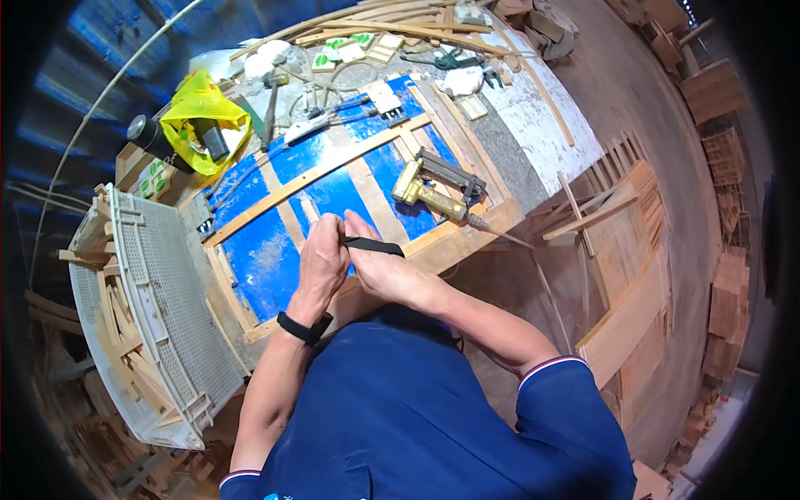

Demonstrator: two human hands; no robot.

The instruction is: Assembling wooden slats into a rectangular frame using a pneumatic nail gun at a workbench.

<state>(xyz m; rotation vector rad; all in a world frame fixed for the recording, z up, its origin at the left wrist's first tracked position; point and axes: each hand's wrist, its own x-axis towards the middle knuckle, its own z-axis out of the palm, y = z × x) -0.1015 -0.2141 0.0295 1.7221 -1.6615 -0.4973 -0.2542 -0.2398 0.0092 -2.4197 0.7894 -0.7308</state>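
Head view: both hands, left hand [321,258] and right hand [375,262], pinch a black strip [372,245] between their grips.

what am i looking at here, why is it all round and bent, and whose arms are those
There is no machine here. A person wears a wide fisheye camera on the head, looking down at their own hands, which is why straight edges curve near the rim. The arms coming up from the bottom are the wearer's, in a blue shirt.

The left hand and right hand meet over a workbench and hold a thin black strip between their fingers. Under them lies a blue board with a wooden frame. A brass-coloured nail gun rests on it, just beyond the hands. Further off are a yellow bag and small tools. A white plastic crate of wood pieces stands at the left.
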